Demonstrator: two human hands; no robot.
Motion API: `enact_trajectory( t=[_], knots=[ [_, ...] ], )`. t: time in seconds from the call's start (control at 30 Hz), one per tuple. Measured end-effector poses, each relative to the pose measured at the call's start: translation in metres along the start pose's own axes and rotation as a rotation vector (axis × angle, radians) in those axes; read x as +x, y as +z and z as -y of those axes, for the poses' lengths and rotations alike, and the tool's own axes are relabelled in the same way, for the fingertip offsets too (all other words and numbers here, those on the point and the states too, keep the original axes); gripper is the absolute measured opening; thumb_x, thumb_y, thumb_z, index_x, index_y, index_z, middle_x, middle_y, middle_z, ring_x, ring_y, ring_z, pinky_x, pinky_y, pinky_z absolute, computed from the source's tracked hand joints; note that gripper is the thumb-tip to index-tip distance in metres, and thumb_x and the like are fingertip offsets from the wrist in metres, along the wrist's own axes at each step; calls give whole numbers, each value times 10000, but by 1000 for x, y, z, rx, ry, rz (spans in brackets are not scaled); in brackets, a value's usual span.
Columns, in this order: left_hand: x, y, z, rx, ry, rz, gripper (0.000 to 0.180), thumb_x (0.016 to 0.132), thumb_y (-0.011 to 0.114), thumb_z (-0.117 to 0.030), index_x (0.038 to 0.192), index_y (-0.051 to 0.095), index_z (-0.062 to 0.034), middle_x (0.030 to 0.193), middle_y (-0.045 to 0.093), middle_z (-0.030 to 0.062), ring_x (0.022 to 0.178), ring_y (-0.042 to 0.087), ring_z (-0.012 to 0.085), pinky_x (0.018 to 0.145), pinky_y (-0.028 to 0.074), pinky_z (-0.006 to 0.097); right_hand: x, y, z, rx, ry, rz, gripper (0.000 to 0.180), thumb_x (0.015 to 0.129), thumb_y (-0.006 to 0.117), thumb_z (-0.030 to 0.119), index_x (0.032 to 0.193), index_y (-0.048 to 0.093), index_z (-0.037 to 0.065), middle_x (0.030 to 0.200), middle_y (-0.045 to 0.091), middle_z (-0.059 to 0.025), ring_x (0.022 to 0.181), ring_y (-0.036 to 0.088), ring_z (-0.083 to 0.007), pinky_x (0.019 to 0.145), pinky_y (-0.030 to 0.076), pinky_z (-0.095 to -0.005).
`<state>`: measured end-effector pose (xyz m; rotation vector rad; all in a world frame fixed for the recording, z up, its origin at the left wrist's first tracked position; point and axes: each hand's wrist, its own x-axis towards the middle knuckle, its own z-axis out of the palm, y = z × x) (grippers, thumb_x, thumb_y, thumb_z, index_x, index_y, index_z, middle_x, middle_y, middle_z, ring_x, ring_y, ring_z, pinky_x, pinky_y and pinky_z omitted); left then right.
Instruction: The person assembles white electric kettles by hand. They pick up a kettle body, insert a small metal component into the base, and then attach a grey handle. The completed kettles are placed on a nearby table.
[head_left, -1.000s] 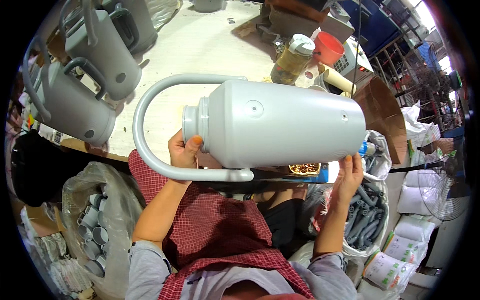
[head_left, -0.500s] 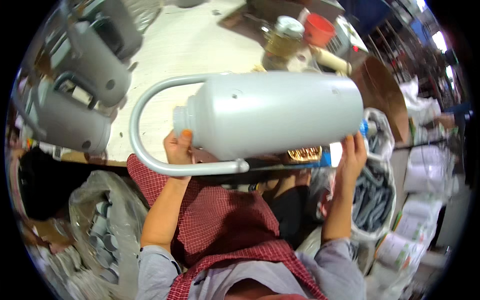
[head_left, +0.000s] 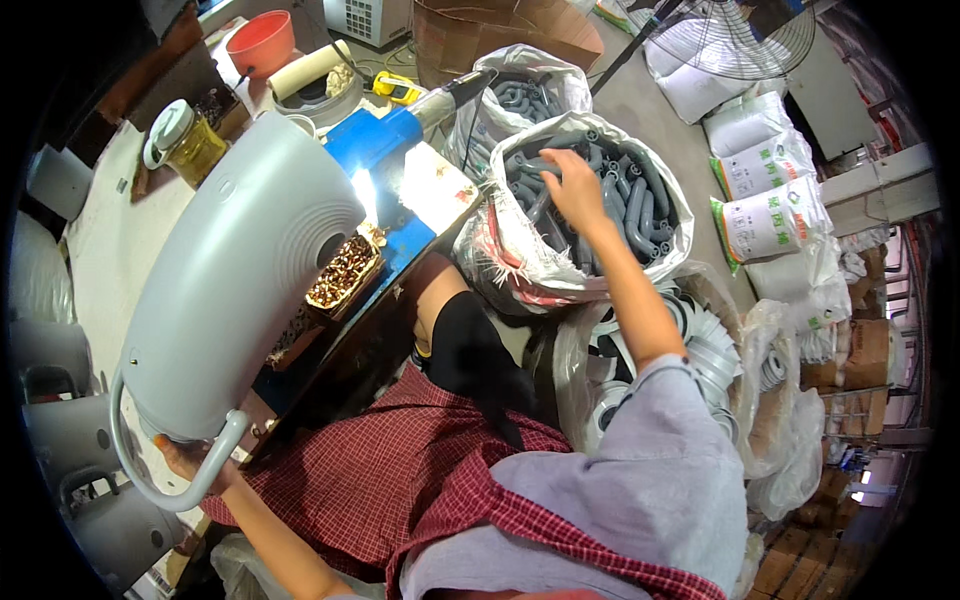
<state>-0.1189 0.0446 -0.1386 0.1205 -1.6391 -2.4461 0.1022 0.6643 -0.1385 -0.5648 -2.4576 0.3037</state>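
My left hand [head_left: 190,458] grips the neck end of a large grey plastic thermos flask casing [head_left: 240,250], partly hidden behind its curved handle [head_left: 222,455]. The casing tilts up over the bench, its ringed base with a dark hole facing right. My right hand [head_left: 575,195] reaches over a white woven sack [head_left: 678,190] full of curved dark grey plastic handles [head_left: 640,205]. Its fingers are stretched out above them, and nothing shows in that hand.
A tray of shiny copper-coloured small parts [head_left: 345,275] sits beside a blue fixture [head_left: 375,140] under a bright lamp. On the bench [head_left: 100,240] stand a jar [head_left: 190,145] and a red bowl [head_left: 260,45]. More casings [head_left: 120,535] stand at left; bagged grey parts [head_left: 710,350] lie right.
My view has turned right. The casing has swung from level to tilted, still in my left hand. My right hand has let go of its base and moved over the sack of handles.
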Motion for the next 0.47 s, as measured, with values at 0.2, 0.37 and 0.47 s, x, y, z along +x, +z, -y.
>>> enact_trajectory(
  t=[0.2,0.37,0.47],
  knots=[
    [-16,18,-11,-111,54,188,580,881,604,-407,1273,487,4,1219,569,128,1115,558,245,939,464,382,21,21,-57,-244,-70,475,443,741,657,121,1163,546,42,1058,614,-155,969,597,-353,832,487,-442],
    [7,-13,12,-90,-3,-13,469,915,595,-389,1185,550,-8,1124,609,106,1028,586,216,893,475,351,32,-66,35,252,-108,109,361,737,545,35,1097,553,10,927,578,-168,842,595,-325,764,475,-374],
    [7,-4,25,-23,69,-102,560,883,633,-425,1231,515,-3,1200,581,132,1112,547,225,948,445,408,34,-102,85,377,-193,58,366,714,526,-2,1078,560,28,852,549,-154,751,568,-262,712,457,-328]
  ],
)
